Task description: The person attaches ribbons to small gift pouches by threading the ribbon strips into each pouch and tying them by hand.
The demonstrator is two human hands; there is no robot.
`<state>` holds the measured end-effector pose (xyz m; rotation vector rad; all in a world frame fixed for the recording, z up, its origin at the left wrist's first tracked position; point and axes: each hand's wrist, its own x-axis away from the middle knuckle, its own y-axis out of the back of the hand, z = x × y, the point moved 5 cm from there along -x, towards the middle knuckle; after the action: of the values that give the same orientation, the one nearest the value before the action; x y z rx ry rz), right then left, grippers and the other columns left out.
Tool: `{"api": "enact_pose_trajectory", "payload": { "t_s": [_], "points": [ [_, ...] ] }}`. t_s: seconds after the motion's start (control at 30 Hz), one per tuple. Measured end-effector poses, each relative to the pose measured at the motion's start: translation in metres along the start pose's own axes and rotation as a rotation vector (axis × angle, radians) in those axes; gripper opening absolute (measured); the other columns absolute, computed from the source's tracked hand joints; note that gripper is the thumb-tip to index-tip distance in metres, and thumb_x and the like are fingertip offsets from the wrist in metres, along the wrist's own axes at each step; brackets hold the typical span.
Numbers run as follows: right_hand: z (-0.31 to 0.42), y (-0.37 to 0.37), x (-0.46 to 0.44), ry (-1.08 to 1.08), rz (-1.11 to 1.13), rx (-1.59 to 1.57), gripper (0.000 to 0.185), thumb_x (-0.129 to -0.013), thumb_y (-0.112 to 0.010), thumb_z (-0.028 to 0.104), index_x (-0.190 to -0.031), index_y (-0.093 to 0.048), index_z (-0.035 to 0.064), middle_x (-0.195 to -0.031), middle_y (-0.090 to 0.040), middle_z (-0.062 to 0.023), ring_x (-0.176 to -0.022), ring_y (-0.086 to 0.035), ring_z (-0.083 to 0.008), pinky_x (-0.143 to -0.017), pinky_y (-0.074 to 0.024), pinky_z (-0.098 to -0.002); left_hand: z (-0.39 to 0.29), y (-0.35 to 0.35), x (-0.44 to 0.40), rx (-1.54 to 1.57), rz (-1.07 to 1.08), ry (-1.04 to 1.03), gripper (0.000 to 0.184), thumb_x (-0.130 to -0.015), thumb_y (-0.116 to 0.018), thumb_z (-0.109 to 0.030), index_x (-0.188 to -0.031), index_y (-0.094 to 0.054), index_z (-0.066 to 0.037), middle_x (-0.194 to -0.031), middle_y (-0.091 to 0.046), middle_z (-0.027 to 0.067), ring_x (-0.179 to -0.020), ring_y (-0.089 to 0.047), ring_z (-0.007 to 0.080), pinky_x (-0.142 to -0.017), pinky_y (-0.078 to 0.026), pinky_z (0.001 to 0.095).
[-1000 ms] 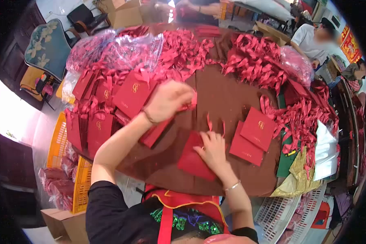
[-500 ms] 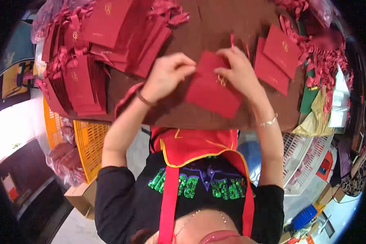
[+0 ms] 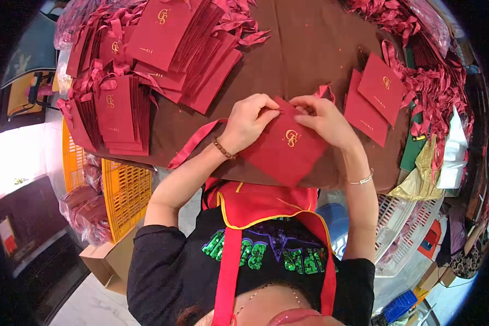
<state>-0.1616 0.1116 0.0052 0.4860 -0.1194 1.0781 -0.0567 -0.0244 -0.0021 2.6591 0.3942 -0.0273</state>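
A red bag with a gold logo [image 3: 285, 146] lies tilted near the table's front edge. My left hand [image 3: 251, 120], with a beaded bracelet, pinches at the bag's top edge, its thumb and fingertips together. On the other side of that edge my right hand [image 3: 323, 120] has its thumb and fingers closed on the bag's top. A red ribbon [image 3: 198, 142] trails from under my left wrist, and another ribbon end [image 3: 325, 91] shows behind my right hand. Two red bags [image 3: 379, 89] overlap to the right.
Stacks of red bags [image 3: 114, 114] with ribbons stand at the left of the brown table [image 3: 304, 49]. More ribboned bags [image 3: 440, 81] and a white sheet [image 3: 453, 149] are at the right. Below are an orange crate [image 3: 126, 190] and a white basket [image 3: 405, 233].
The view has tilted down. My left hand has come from the left stacks to the bag in front of me, bringing a ribbon, and my right hand has moved to the bag's top edge.
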Motion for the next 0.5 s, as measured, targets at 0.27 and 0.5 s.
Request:
{"api": "enact_pose_trajectory", "payload": {
  "t_s": [0.27, 0.5],
  "points": [
    [0.006, -0.009, 0.009, 0.030, 0.004, 0.098, 0.032, -0.079, -0.063, 0.006, -0.110, -0.058, -0.0040, -0.093, -0.060, -0.0044, -0.082, -0.053, -0.0114, -0.074, -0.0444, -0.0267, -0.001, 0.002, 0.004, 0.090, 0.007, 0.043, 0.009, -0.084, -0.061, -0.006, -0.089, -0.064, 0.001, -0.086, -0.065, 0.0091, -0.081, -0.062, 0.0160, -0.070, -0.048, 0.0272],
    [-0.009, -0.017, 0.006, -0.055, 0.105, -0.260, 0.031, -0.084, -0.059, 0.005, -0.114, -0.055, -0.0045, -0.098, -0.061, -0.0042, -0.091, -0.055, -0.0092, -0.079, -0.0457, -0.0229, -0.017, -0.005, 0.008, -0.143, -0.046, -0.183, 0.006, -0.081, -0.061, -0.005, -0.086, -0.060, -0.001, -0.081, -0.059, 0.0144, -0.075, -0.060, 0.0301, -0.065, -0.047, 0.0350]
  ]
}}
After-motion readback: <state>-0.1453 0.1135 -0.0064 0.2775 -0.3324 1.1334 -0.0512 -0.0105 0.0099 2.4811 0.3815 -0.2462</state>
